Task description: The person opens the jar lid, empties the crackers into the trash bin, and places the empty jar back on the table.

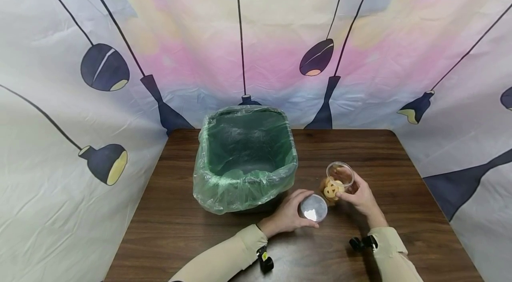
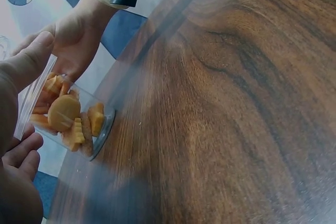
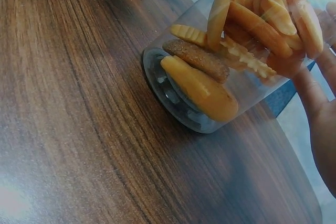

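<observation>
My left hand (image 1: 289, 213) pinches a round, clear lid (image 1: 314, 207) by its edge, thumb on one side and fingers on the other. Just right of it, my right hand (image 1: 363, 194) grips a clear plastic jar (image 1: 347, 183) near its open mouth. Inside the jar lie several golden cookies (image 3: 202, 95), one of them brown and grainy. The right wrist view has the jar tilted, with its round base (image 3: 173, 98) low at the wooden table. In the left wrist view the lid overlaps the jar's mouth.
A square bin lined with a green, see-through bag (image 1: 240, 191) stands left of my hands on the brown wooden table (image 1: 168, 219). Behind the table hangs a cloth (image 1: 264, 15) with printed lamps. Each wrist bears a small black camera (image 1: 265, 262).
</observation>
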Demonstrator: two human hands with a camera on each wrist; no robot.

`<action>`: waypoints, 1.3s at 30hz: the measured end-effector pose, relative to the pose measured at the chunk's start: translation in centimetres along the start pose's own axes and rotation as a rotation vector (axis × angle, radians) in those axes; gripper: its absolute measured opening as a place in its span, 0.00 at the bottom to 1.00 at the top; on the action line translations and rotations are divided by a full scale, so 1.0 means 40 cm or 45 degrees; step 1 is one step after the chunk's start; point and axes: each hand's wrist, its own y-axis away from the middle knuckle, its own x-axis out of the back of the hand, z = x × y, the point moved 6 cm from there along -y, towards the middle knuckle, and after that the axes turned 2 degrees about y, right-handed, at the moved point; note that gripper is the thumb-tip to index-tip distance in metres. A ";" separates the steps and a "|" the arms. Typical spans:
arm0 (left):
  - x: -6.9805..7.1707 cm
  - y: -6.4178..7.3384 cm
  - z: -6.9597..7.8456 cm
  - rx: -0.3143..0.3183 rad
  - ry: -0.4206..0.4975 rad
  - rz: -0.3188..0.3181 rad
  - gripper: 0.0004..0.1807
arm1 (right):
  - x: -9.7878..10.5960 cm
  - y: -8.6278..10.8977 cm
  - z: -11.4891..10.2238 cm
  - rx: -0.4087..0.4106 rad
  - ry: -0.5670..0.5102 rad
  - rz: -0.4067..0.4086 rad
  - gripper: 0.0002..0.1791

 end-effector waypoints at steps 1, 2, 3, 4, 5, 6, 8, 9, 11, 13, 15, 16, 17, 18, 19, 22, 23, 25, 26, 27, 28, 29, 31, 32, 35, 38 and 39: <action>0.000 0.001 0.000 0.000 -0.003 0.000 0.49 | 0.000 0.000 -0.001 0.005 -0.012 -0.001 0.39; 0.000 0.001 0.000 -0.001 -0.006 0.000 0.49 | 0.000 -0.001 -0.001 0.013 -0.018 -0.005 0.39; 0.000 0.002 0.000 -0.005 -0.009 0.002 0.50 | 0.000 -0.002 -0.002 0.022 -0.024 -0.007 0.39; 0.000 0.003 0.000 -0.006 -0.010 0.004 0.50 | -0.001 -0.002 -0.003 0.030 -0.033 -0.009 0.39; 0.000 0.004 -0.001 -0.011 -0.018 0.005 0.50 | -0.001 -0.002 -0.003 0.039 -0.033 -0.016 0.39; 0.000 0.005 -0.001 -0.011 -0.020 0.006 0.50 | -0.001 -0.002 -0.002 0.040 -0.041 -0.017 0.39; -0.001 0.008 -0.004 -0.010 -0.035 0.002 0.50 | -0.002 -0.001 0.000 0.035 -0.055 -0.020 0.39; -0.002 0.009 -0.005 -0.008 -0.042 -0.002 0.49 | -0.001 -0.001 0.002 0.031 -0.064 -0.021 0.39; -0.006 0.012 -0.009 0.005 -0.055 -0.016 0.49 | -0.001 0.001 0.005 0.023 -0.077 -0.028 0.39; -0.009 0.014 -0.012 0.017 -0.065 -0.029 0.48 | -0.001 0.002 0.007 0.018 -0.092 -0.029 0.38; -0.011 0.016 -0.014 0.026 -0.070 -0.037 0.48 | -0.001 0.002 0.008 0.017 -0.090 -0.030 0.38; -0.012 0.017 -0.015 0.030 -0.068 -0.040 0.47 | -0.001 0.002 0.008 0.020 -0.085 -0.030 0.38; -0.013 0.017 -0.016 0.032 -0.069 -0.043 0.47 | -0.001 0.001 0.008 0.021 -0.082 -0.028 0.38; -0.013 0.018 -0.017 0.034 -0.069 -0.046 0.47 | -0.002 0.001 0.008 0.022 -0.077 -0.027 0.38; -0.013 0.019 -0.017 0.034 -0.072 -0.048 0.47 | -0.001 0.001 0.007 0.020 -0.072 -0.023 0.38; -0.015 0.020 -0.021 0.051 -0.063 -0.062 0.47 | -0.002 0.000 0.005 0.026 -0.059 -0.019 0.38; -0.015 0.020 -0.022 0.057 -0.066 -0.067 0.47 | -0.002 0.000 0.003 0.026 -0.059 -0.018 0.38; -0.016 0.020 -0.025 0.066 -0.059 -0.070 0.47 | -0.002 -0.001 0.001 0.025 -0.063 -0.021 0.38; -0.017 0.020 -0.027 0.069 -0.054 -0.072 0.47 | -0.002 -0.001 0.001 0.025 -0.066 -0.022 0.38; -0.017 0.019 -0.027 0.068 -0.053 -0.070 0.47 | -0.001 -0.002 0.001 0.022 -0.073 -0.022 0.38; -0.017 0.019 -0.028 0.065 -0.056 -0.068 0.46 | -0.001 -0.002 0.001 0.022 -0.078 -0.024 0.38; -0.016 0.019 -0.029 0.058 -0.062 -0.064 0.46 | -0.001 -0.002 0.001 0.022 -0.076 -0.024 0.38; -0.016 0.021 -0.031 0.056 -0.064 -0.061 0.46 | 0.000 -0.002 0.002 0.017 -0.080 -0.026 0.38; -0.016 0.022 -0.032 0.053 -0.066 -0.060 0.46 | 0.000 -0.001 0.003 0.015 -0.080 -0.025 0.38; -0.016 0.026 -0.035 0.055 -0.075 -0.059 0.46 | -0.002 0.001 0.002 0.017 -0.081 -0.028 0.37; -0.015 0.028 -0.037 0.059 -0.069 -0.061 0.45 | -0.002 0.002 -0.001 0.017 -0.085 -0.017 0.37; -0.015 0.028 -0.038 0.061 -0.066 -0.061 0.45 | -0.002 0.002 -0.003 0.019 -0.085 -0.013 0.37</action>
